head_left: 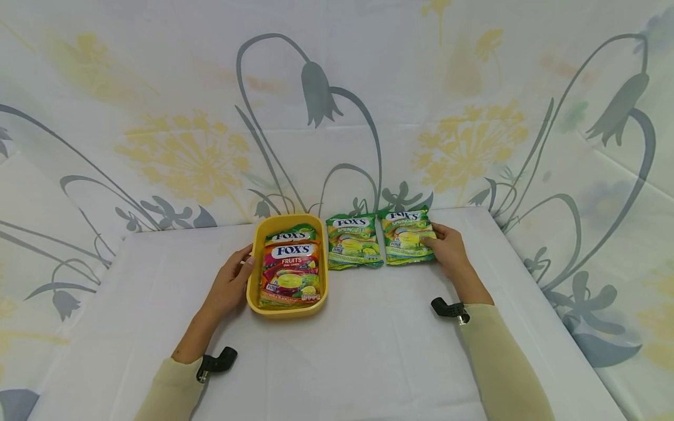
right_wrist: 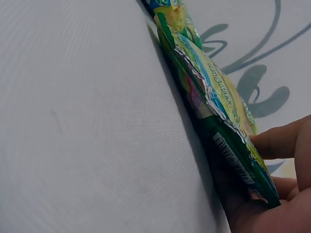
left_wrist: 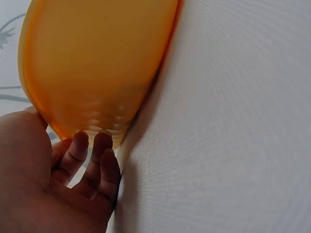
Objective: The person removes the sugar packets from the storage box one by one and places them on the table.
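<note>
In the head view a yellow tray (head_left: 287, 314) holds candy packs, with a red and orange Fox's Fruits pack (head_left: 292, 261) on top and a green one (head_left: 304, 229) partly hidden behind it. My left hand (head_left: 227, 282) holds the tray's left side; the left wrist view has its fingertips (left_wrist: 102, 140) on the outer wall. My right hand (head_left: 449, 251) pinches the right edge of a green Fox's Spring Tea pack (head_left: 406, 238), thumb on top and fingers beneath. The right wrist view shows that pack (right_wrist: 214, 97) edge-on, tilted along the tablecloth.
Another green Spring Tea pack (head_left: 354, 242) lies between the tray and the pinched pack. A white cloth (head_left: 358, 351) covers the table, and a flower-printed backdrop (head_left: 337, 105) rises behind. Black wrist cameras sit on the left (head_left: 218, 363) and right (head_left: 449, 309) wrists.
</note>
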The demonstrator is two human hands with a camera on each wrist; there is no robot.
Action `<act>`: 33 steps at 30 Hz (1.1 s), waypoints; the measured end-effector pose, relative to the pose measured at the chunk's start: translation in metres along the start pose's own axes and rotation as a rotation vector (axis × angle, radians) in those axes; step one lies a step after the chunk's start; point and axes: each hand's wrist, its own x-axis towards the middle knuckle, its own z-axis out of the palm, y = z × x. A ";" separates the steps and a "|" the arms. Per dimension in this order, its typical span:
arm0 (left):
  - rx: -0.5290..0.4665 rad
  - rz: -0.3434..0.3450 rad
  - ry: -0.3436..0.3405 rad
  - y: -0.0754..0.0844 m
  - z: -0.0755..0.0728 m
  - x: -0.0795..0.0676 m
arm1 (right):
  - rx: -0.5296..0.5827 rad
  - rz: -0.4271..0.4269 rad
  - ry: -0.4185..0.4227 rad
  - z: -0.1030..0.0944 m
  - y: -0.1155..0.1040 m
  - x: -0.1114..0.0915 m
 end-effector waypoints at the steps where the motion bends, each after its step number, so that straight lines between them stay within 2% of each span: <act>1: 0.003 0.000 -0.001 0.005 0.000 -0.002 | -0.023 -0.009 0.003 0.000 0.000 0.000; 4: 0.014 0.000 -0.003 0.009 0.000 -0.004 | -0.132 -0.050 0.034 0.000 -0.002 -0.001; 8: 0.006 0.000 -0.001 -0.012 0.003 0.003 | -0.287 -0.092 0.081 0.000 -0.004 -0.005; 11: 0.002 -0.003 0.003 -0.028 0.004 0.009 | -0.350 -0.107 0.098 -0.001 -0.007 -0.008; 15: 0.008 -0.008 0.008 -0.033 0.004 0.010 | -0.384 -0.130 0.105 0.000 -0.013 -0.011; 23: 0.017 -0.011 0.011 -0.030 0.004 0.009 | -0.448 -0.166 0.115 -0.001 -0.025 -0.019; 28: 0.012 0.001 0.012 -0.030 0.004 0.009 | -0.441 -0.201 0.141 0.002 -0.030 -0.023; 33: 0.015 0.001 0.014 -0.030 0.004 0.009 | -0.404 -0.238 0.131 0.007 -0.038 -0.027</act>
